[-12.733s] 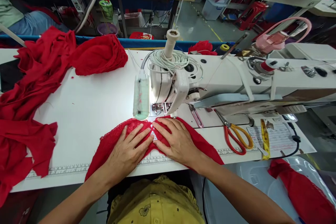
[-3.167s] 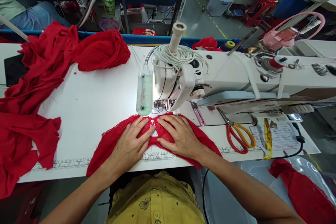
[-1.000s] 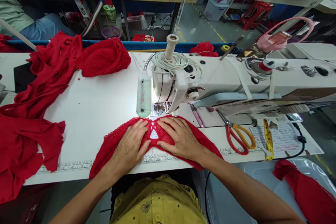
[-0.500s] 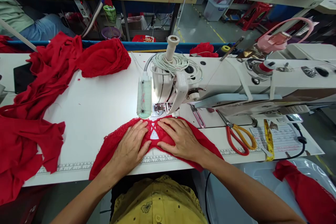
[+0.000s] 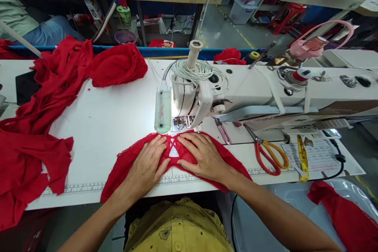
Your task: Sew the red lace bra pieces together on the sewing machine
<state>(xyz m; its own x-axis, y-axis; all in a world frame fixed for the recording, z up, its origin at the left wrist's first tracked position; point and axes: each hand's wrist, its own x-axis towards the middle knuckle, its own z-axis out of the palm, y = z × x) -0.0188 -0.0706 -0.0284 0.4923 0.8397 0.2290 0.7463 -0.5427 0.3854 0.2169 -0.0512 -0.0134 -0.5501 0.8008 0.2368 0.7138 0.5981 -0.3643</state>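
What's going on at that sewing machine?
A person has both hands on a piece of red lacy cloth, spread out just in front of the sewing machine. The left hand presses on one side and the right hand on the other, with a little gap in the cloth between them. Scissors lie to the right, and more red cloth is heaped to the left.

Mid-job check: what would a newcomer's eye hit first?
Probably the red, lace-edged fabric under the bare left hand and right hand, in front of the white sewing machine. Next, the crumpled red cloth heap at the left of the white table, then the red-and-yellow-handled scissors at its right.
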